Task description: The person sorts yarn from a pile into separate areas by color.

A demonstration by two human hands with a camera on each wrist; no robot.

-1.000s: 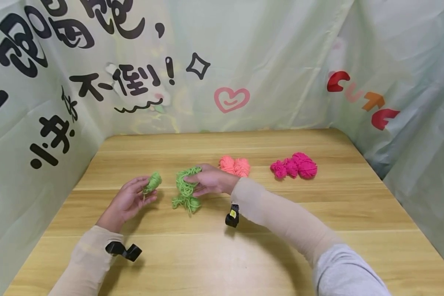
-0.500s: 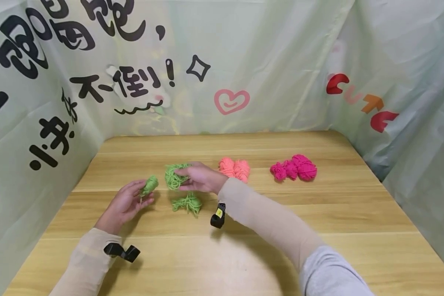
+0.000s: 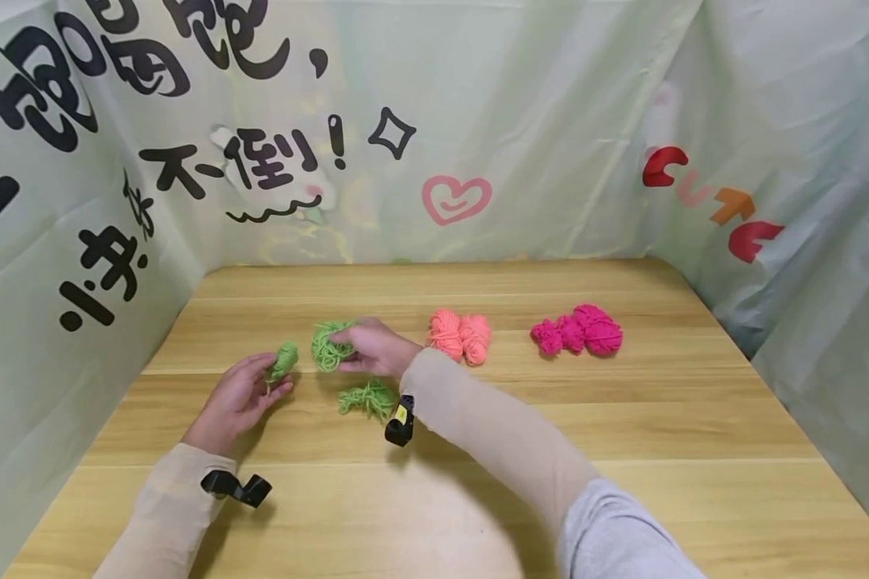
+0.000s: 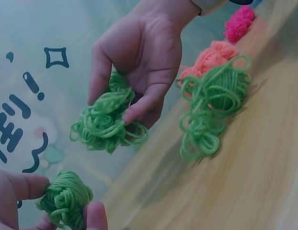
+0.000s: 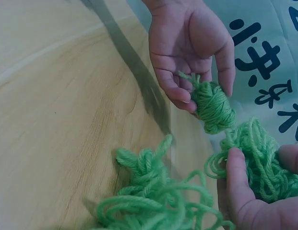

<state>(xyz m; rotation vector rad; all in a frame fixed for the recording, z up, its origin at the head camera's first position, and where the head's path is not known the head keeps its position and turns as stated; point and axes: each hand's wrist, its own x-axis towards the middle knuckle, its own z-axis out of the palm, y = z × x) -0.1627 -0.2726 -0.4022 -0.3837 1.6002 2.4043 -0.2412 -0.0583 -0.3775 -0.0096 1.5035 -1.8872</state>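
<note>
My left hand [image 3: 240,402] pinches a small, tightly wound ball of green yarn [image 3: 283,361] between thumb and fingers, raised over the table. Just to its right, my right hand [image 3: 378,347] grips a looser, looped bundle of green yarn [image 3: 327,347]. In the left wrist view the wound ball [image 4: 66,199] and the loose bundle [image 4: 108,122] are a short way apart. Below my right hand, another tangled clump of green yarn [image 3: 365,398] lies on the table, partly behind the wrist camera in the head view; its loops show large in the right wrist view.
Two coral yarn balls [image 3: 459,334] sit side by side beyond my right forearm. Farther right lies a row of magenta yarn balls [image 3: 578,330]. The wooden table [image 3: 623,498] meets a printed cloth curtain [image 3: 550,121] at its back and sides.
My right hand has carried the loose green bundle left, away from the clump on the table and towards my left hand. My left hand has shifted slightly left, still holding the wound ball.
</note>
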